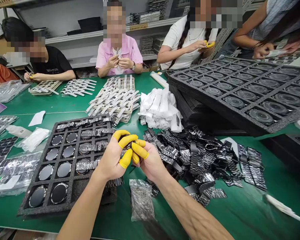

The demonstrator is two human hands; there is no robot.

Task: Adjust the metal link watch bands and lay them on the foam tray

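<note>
My left hand point(112, 158) and my right hand point(152, 163), both with yellow finger cots, meet in front of me. Their closed fingers pinch a small dark watch point(129, 144), mostly hidden behind the fingertips. Beneath and left of my left arm lies a black foam tray point(81, 190). Round watch cases point(64, 169) fill its left columns, and watches with black link bands point(86, 165) lie across its right side. Close to my right hand spreads a heap of loose black link bands point(197, 156). A clear bag of thin metal pins point(141, 200) rests between my forearms.
White wrapped pieces point(161, 108) are piled beyond my hands, beside silver-banded watches point(115, 103) on trays. A tilted foam tray of round parts point(231, 101) tops a stack at the right. Plastic bags point(12, 173) lie left. Several co-workers point(118, 56) sit across the green table point(165, 230).
</note>
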